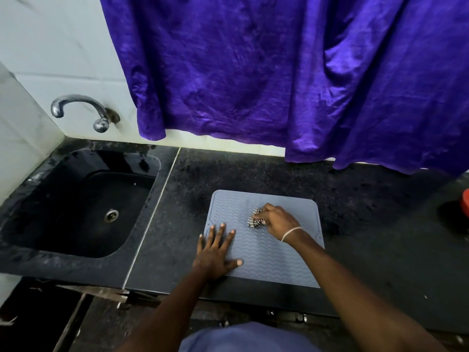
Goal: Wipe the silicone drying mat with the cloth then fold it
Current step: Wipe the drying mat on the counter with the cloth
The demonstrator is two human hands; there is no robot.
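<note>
A grey-blue silicone drying mat (264,260) with wavy ridges lies flat on the black counter, near its front edge. My left hand (215,252) rests palm down on the mat's left side, fingers spread. My right hand (278,219) presses a bunched black-and-white checked cloth (255,221) onto the upper middle of the mat. The hand covers part of the cloth. A silver bracelet circles the right wrist.
A black sink (38,189) is set into the counter at the left, with a metal tap (76,105) on the tiled wall above. A purple curtain (279,72) hangs behind the counter. A red object (465,204) shows at the right edge.
</note>
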